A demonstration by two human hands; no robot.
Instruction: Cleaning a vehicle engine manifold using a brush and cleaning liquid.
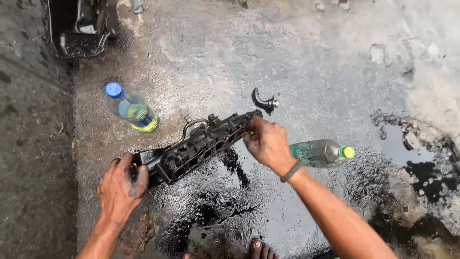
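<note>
on the wet oily concrete ground (306, 72), between two plastic bottles, my left hand (120, 188) and right hand (267, 143) are both closed on the ends of a long black engine part (196, 146).

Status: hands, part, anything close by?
Left hand and right hand each grip an end of the black engine part. Two bottles lie alongside; oily puddle beneath.

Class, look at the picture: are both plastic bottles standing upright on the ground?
No: the blue-capped bottle stands upright, but the green-capped bottle lies on its side beside the right hand.
</note>
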